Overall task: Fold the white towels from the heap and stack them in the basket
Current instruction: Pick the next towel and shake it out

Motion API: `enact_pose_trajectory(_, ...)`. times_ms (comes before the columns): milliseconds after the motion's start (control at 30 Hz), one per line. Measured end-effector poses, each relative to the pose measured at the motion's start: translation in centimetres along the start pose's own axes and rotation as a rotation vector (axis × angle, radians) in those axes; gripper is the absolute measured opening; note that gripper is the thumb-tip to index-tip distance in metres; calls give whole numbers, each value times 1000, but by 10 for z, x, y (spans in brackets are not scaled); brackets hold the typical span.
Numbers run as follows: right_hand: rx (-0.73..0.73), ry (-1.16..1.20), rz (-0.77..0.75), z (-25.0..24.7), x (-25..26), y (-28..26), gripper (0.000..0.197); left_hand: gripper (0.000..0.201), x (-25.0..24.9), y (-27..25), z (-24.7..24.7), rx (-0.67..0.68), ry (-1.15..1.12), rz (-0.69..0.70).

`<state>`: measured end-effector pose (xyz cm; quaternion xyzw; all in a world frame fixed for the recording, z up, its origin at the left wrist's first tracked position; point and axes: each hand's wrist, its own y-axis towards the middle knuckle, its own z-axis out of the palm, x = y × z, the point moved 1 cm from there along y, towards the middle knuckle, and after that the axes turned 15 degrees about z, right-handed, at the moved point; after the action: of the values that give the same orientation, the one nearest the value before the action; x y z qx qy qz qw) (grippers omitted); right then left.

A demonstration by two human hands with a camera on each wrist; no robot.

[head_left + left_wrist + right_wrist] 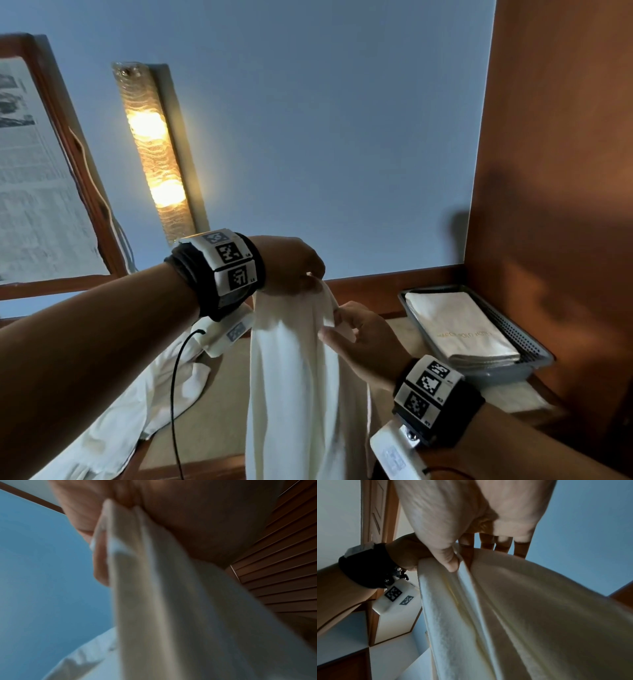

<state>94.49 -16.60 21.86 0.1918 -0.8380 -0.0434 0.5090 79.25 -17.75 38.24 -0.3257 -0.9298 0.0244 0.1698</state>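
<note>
The person is holding one white towel [301, 377] up in the air, and it is hanging in long soft folds in front of the basket [534, 346], nearer the viewer and to the basket's left. The right hand [363, 339] is pinching the towel's upper edge between thumb and forefinger, the other fingers spread loosely behind the cloth, as the right wrist view shows. Just above and left of it, the left hand [291, 267] is gripping the top of the same edge, fingers curled round a gathered bunch.

To do this step well, I judge the right hand should be sliding along the hem until it is finding the far corner, while the left is keeping its corner high, so that the towel is opening flat rather than twisting. Only then is a clean halving likely; folding with the edge bunched would probably leave a lopsided bundle.

The cloth is thick, matte and faintly nubbly, cream-white, draping heavily. Left of the basket and lower, the heap [113, 404] is lying crumpled on the tabletop [219, 428]. The basket itself is a shallow grey plastic tray with perforated walls, and a folded towel [459, 325] with faint gold lettering is lying flat and rectangular inside it. Beyond it, a ribbed glass wall lamp [154, 154] is glowing.
</note>
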Motion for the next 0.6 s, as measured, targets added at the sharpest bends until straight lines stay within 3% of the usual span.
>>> enact_pose_trajectory(133,-139,-145,-119,-5,-1,-2,30,31,-1,3,3,-11,23,14)
enact_pose_trajectory(233,-113,-421,-130,-7,-9,-5,38,31,4,5,4,-37,26,-13)
enact_pose_trajectory(433,-10,-647,111,-21,-69,-10,43,30,26,8,14,-12,40,-101)
enact_pose_trajectory(600,75,-827,315,-43,-134,-24,29,28,53,0,36,31,14,-206)
